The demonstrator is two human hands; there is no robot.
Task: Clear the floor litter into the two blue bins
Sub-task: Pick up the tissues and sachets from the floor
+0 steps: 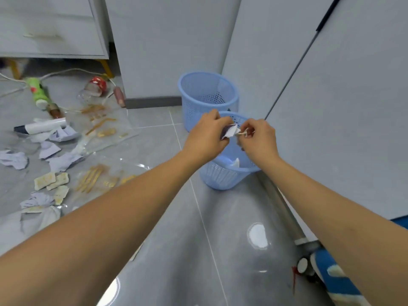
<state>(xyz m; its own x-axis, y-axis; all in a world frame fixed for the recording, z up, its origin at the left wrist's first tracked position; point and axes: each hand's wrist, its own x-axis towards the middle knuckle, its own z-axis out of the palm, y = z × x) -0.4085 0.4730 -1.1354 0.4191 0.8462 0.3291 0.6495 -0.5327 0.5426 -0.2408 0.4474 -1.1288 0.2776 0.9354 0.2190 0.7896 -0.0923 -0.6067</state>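
Left hand point(206, 134) pinches a paper scrap point(230, 131); right hand point(257, 138) pinches a small pale piece point(242, 133) against it, above the near blue bin point(225, 173); separate fully, release over the opening; far blue bin point(207, 96) behind; floor litter point(57, 151) remains at left.

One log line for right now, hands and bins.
left hand: grips paper scrap | right hand: pinches same scrap | over near bin | far bin

Two bare forearms, no sleeves; hands point(206, 134) without rings.
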